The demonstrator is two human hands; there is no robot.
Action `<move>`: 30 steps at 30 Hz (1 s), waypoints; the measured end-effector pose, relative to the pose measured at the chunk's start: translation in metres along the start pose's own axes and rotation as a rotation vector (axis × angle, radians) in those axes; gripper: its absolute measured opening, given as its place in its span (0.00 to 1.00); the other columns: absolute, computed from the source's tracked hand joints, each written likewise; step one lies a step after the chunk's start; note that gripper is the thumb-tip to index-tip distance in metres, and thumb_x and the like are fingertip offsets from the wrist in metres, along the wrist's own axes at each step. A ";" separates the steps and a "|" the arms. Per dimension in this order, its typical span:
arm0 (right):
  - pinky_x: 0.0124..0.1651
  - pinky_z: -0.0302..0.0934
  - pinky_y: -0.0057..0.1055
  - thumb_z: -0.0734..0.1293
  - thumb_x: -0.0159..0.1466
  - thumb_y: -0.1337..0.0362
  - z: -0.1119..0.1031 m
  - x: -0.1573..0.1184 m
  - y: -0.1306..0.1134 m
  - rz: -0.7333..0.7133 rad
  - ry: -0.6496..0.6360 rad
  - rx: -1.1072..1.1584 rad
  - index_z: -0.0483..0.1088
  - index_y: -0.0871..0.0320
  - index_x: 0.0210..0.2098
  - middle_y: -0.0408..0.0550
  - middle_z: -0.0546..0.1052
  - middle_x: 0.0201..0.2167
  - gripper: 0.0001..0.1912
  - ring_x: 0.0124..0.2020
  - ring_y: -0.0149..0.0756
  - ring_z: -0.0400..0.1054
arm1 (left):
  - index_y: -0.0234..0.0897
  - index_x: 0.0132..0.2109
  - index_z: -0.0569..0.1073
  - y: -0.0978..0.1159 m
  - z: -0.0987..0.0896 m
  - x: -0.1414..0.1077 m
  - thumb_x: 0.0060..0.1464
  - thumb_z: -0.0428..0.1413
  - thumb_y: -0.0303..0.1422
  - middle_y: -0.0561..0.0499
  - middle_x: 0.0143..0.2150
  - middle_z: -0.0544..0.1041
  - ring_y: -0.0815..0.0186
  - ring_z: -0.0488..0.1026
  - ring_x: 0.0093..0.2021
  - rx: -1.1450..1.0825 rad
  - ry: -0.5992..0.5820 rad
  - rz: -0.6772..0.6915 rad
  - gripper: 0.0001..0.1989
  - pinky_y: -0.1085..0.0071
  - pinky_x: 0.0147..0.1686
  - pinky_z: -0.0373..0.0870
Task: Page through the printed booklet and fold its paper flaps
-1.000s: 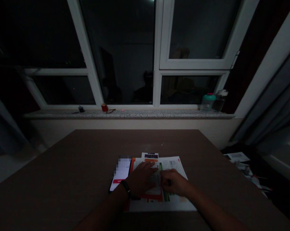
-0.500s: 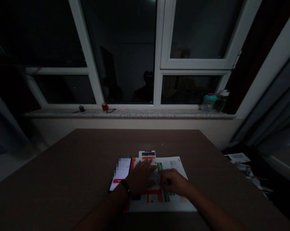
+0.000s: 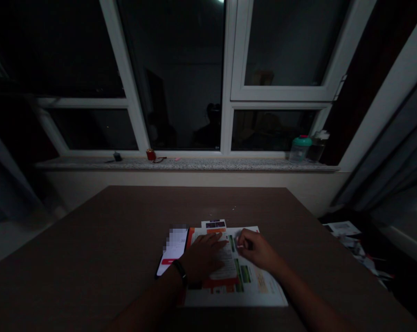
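My left hand [image 3: 203, 258] lies flat with its fingers spread on a printed booklet page [image 3: 225, 269] in red and white. That page rests over a larger printed sheet [image 3: 264, 290] with green pictures. My right hand [image 3: 255, 249] is curled into a pinch above the upper right part of the sheet. A small pale bit shows at its fingertips, too dim to name. Behind the booklet a white printed slip [image 3: 213, 224] sticks out past the top edge. A phone [image 3: 174, 251] with a lit screen lies against the left side, close to my left wrist.
Small white scraps [image 3: 234, 208] dot the brown table [image 3: 153, 205] beyond the papers. On the window sill [image 3: 201, 163] stand a red jar [image 3: 151, 155], a dark little bottle [image 3: 117, 156] and a teal-lidded bottle [image 3: 300, 148]. More papers [image 3: 355, 249] lie off the table's right side.
My right hand has moved up and right, away from the left hand, uncovering more of the green pictures. The slip behind has shifted slightly right and down. My left hand stays in place.
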State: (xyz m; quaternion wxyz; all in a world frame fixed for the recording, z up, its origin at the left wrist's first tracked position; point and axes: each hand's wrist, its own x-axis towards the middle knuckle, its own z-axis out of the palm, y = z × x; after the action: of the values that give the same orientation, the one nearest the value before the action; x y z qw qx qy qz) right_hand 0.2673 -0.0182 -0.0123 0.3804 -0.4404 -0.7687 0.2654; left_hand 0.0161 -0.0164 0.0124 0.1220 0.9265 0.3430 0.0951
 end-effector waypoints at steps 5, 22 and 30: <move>0.35 0.55 0.27 0.65 0.52 0.77 -0.012 0.003 -0.001 -0.012 -0.007 -0.080 0.67 0.57 0.28 0.42 0.69 0.31 0.08 0.33 0.33 0.64 | 0.47 0.66 0.58 0.001 0.002 0.001 0.55 0.61 0.38 0.46 0.69 0.56 0.51 0.54 0.67 -0.091 -0.034 0.075 0.35 0.51 0.63 0.53; 0.41 0.59 0.30 0.67 0.55 0.76 -0.009 -0.001 -0.008 -0.026 -0.082 -0.013 0.68 0.56 0.31 0.42 0.74 0.32 0.08 0.36 0.34 0.68 | 0.37 0.54 0.67 0.005 -0.008 0.002 0.57 0.49 0.25 0.44 0.51 0.73 0.56 0.69 0.52 0.033 0.221 -0.313 0.17 0.60 0.52 0.64; 0.39 0.59 0.29 0.66 0.56 0.75 -0.006 0.000 -0.004 -0.024 -0.065 -0.004 0.68 0.57 0.30 0.42 0.74 0.31 0.07 0.35 0.34 0.68 | 0.42 0.51 0.71 0.013 -0.018 0.004 0.66 0.42 0.31 0.48 0.45 0.79 0.59 0.76 0.44 -0.105 0.268 -0.309 0.15 0.65 0.41 0.69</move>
State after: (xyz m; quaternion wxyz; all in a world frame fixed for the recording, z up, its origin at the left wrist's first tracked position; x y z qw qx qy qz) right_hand 0.2698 -0.0193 -0.0057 0.3574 -0.4232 -0.7863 0.2735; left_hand 0.0224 -0.0204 0.0337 0.1365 0.8342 0.4889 0.2156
